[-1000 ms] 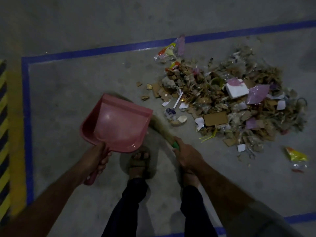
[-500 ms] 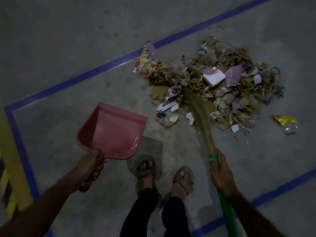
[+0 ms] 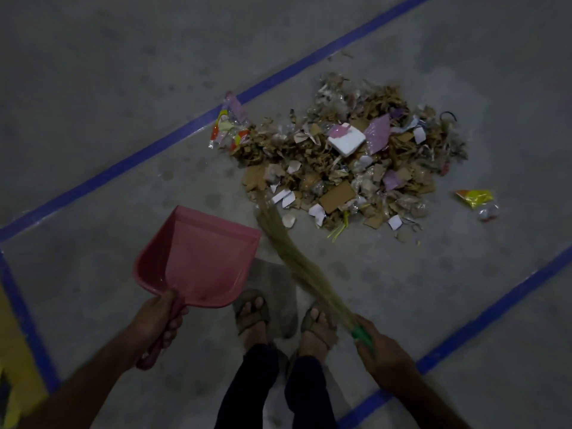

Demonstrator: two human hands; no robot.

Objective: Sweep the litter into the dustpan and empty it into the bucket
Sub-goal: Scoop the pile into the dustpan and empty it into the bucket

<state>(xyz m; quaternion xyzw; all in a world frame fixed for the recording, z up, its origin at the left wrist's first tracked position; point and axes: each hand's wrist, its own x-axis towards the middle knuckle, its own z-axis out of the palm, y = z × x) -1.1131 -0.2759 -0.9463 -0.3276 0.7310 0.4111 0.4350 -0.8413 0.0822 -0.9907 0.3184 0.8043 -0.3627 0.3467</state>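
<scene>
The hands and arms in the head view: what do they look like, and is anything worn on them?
Both forearms are bare up to the frame edge: no sleeves, gloves, watch or rings show on the left hand or the right hand. The dim light hides finer detail.

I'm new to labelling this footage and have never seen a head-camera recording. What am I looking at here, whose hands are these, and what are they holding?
There is no machine here: a person wears one wide-angle camera on the head, looking down at their own arms and sandalled feet on a grey concrete floor marked with blue tape lines. The left hand grips the handle of a pink plastic dustpan, which holds no litter yet. The right hand grips the green handle of a straw broom, whose bristle tips reach the near edge of a heap of cardboard scraps, paper and wrappers. A yellow wrapper lies apart, to the right. No bucket is in view.
</scene>
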